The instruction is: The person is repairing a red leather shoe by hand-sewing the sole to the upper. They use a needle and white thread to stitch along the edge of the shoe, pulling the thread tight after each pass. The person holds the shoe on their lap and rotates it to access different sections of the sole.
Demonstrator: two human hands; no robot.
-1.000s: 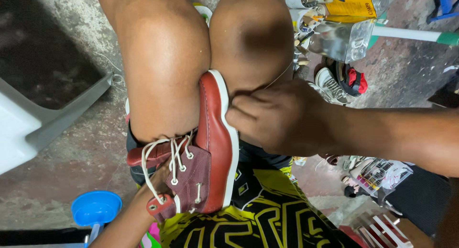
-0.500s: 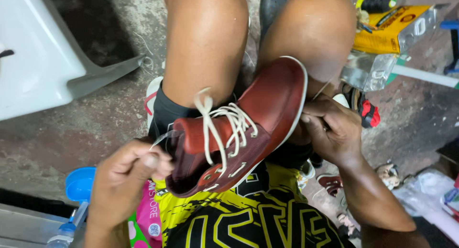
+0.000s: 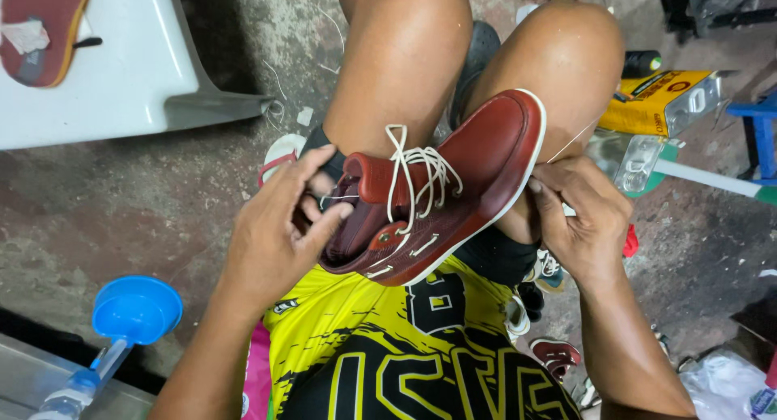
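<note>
Red shoe [image 3: 453, 185] as landmark. Its sole side faces away, unseen; heel end covered by left hand [image 3: 271, 234], whose fingertips go inside the opening, out of sight. Right hand [image 3: 579, 218] at sole edge: fingertips hidden behind shoe, whatever they pinch too small to tell. Thin thread [image 3: 571, 141] barely visible above that hand. Upper left of shoe, insole [image 3: 36, 27] cut by frame edge.

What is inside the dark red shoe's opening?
The left hand has fingers at the dark red shoe opening; a thin thread shows there. Deeper inside is hidden by the collar and laces.
</note>
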